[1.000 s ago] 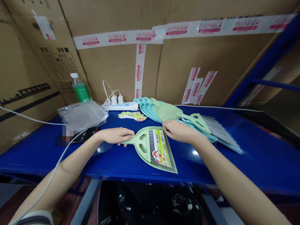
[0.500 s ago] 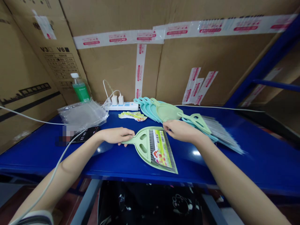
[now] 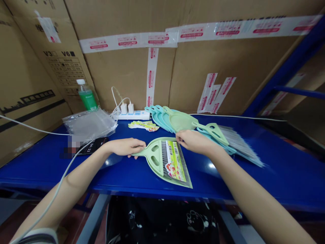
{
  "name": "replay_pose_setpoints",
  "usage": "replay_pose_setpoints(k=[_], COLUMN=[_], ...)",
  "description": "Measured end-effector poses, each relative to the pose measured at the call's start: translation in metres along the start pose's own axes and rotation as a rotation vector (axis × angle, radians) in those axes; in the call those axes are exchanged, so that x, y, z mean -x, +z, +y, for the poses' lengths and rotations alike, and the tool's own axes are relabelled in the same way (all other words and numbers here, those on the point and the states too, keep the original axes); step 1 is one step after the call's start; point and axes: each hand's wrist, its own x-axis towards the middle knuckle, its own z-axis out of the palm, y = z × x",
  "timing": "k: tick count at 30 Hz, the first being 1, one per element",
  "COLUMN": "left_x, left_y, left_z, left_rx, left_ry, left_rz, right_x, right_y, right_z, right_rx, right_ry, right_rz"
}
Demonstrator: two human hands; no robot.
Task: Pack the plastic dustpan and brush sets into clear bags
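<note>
A pale green dustpan (image 3: 158, 159) lies flat on the blue table (image 3: 279, 169), with a small brush and a colourful label card (image 3: 174, 161) lying in it. My left hand (image 3: 125, 147) is closed on the dustpan's handle at its left end. My right hand (image 3: 194, 141) pinches the pan's far right corner, by the top of the label card. Just behind my right hand lies a fanned stack of green and blue dustpans (image 3: 175, 120), and beside it several small brushes (image 3: 236, 144).
Clear plastic bags (image 3: 88, 123) lie at the back left beside a green bottle (image 3: 86, 95). A power strip (image 3: 130, 115) with chargers and loose label cards (image 3: 143, 125) sit at the back. A phone (image 3: 91, 145) lies left, with a white cable running past. Cardboard boxes wall the rear.
Almost nothing: my right hand shifted very slightly at the dustpan's corner; the left hand and the pan stayed put.
</note>
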Motion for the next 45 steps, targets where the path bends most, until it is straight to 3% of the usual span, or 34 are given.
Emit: replay_pose_setpoints(k=[13,24,34,39,45], left_x=[0.000,0.000,0.000,0.000,-0.001], left_y=[0.000,0.000,0.000,0.000,0.000], left_z=[0.000,-0.001,0.002,0.001,0.000], left_rx=[0.005,0.006,-0.006,-0.006,-0.014], left_ry=[-0.005,0.001,-0.012,-0.008,-0.005], left_rz=[-0.003,0.002,-0.013,-0.010,-0.009], right_x=[0.002,-0.004,-0.005,0.002,-0.001], right_y=[-0.001,0.006,0.006,0.004,0.006], right_z=[0.001,0.006,0.004,0.007,0.005], right_rx=[0.024,-0.104,-0.183,-0.280,-0.256], right_ry=[0.033,-0.059,-0.061,-0.102,-0.107], right_rz=[-0.018,0.120,0.049,-0.049,-0.076])
